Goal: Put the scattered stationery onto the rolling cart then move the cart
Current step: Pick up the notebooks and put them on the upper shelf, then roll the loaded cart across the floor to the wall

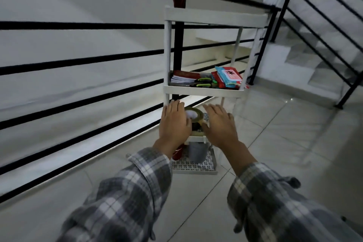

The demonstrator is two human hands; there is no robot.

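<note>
Both hands are spread flat with the fingers straight, gripping nothing: the left hand (174, 122) and right hand (220, 124) hover low over the cart (206, 18), either side of a tape roll (195, 116) on its third shelf. I can't tell whether the palms touch the shelf rim. The stationery looks to be loaded, so what's left is the move, and that's where I'd worry. The cart is tall and narrow and stands just beside the railing (78, 63). A shove from that low, if uneven, could swing it into the black post or tip it towards the bars. The tape sits loose between the hands and could roll off at the first jolt. The shelf above holds notebooks (182, 76), green-handled scissors (204, 82) and red and blue packets (228, 76) that lean on the far corner. A knock could send those over the shallow rim and through the gaps in the railing, into the stairwell beyond. On the bottom shelf a grey cup (197, 153) stands next to something red (178, 152), and it could topple too. The wheels are hidden, so I can't say how they'll take the joints in the tiled floor (275, 143). Stairs (306, 53) rise to the right behind a second rail, which leaves the open tiles on the near right as the only free way out.
</note>
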